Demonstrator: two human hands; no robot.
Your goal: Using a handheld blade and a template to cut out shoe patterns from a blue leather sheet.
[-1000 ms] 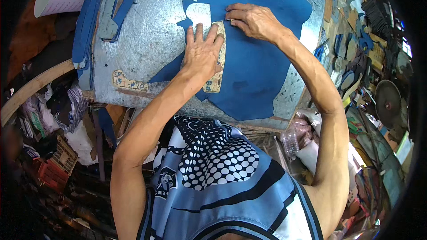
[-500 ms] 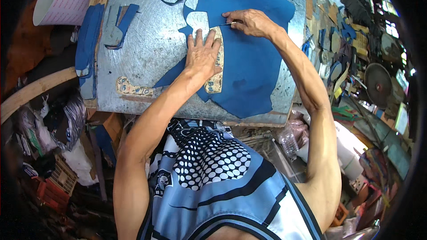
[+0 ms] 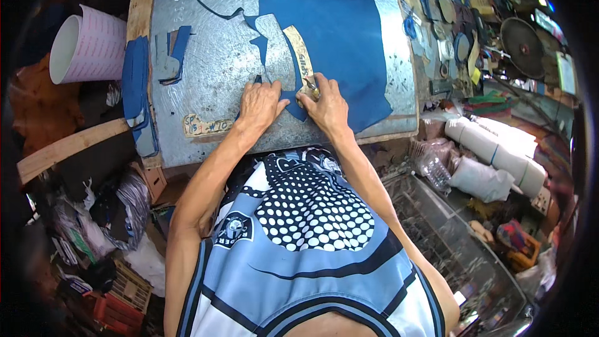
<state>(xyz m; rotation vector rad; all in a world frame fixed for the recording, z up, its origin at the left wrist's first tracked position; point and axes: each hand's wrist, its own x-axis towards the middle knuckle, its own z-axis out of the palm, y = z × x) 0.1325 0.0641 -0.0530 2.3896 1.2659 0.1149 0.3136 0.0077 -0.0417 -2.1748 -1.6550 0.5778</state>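
Head: blue sheet [image 3: 337, 31] flat, cutouts along edge.

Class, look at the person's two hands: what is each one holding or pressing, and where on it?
Left hand presses flat on the blue sheet's cut edge. Right hand presses the near end of the tan pattern strip; any tool cannot be told.

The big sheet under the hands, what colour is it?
The sheet is plain blue, seen best in the head view.

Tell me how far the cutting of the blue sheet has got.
Done: a stack of cut blue pieces lies at the metal-topped table's left edge. In hand: the left hand presses the blue sheet flat while the right hand works at the curved tan template. Left: most of the sheet is uncut.
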